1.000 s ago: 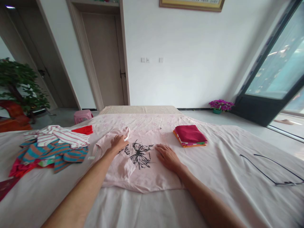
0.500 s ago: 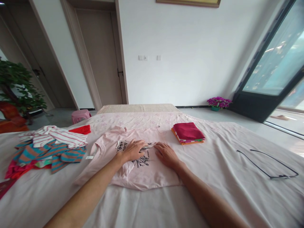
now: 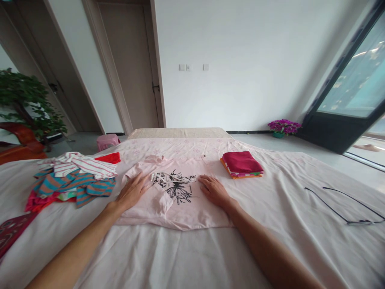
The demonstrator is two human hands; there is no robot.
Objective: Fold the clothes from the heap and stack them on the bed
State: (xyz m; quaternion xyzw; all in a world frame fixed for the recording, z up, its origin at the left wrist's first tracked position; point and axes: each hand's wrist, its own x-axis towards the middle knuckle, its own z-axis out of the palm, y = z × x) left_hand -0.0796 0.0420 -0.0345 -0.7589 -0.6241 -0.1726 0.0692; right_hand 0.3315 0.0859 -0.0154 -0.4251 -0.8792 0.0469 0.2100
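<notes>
A pale pink T-shirt [image 3: 174,206] with a black butterfly print lies spread on the bed in front of me, its left side folded inward. My left hand [image 3: 132,192] rests flat and open on the shirt's left part. On the right of the print lies my right hand [image 3: 214,190], fingers stretched out flat on the cloth. Neither hand holds anything.
A loose heap of striped and red clothes [image 3: 72,180] lies at the left. A folded stack with a dark red top [image 3: 242,163] sits at the right, beyond my right hand. A thin black wire hanger [image 3: 345,206] lies far right. The pink bedsheet [image 3: 192,257] covers everything.
My left hand slid from the shirt's collar to the print, then out to the left side, flattening the cloth. My right hand stayed put.
</notes>
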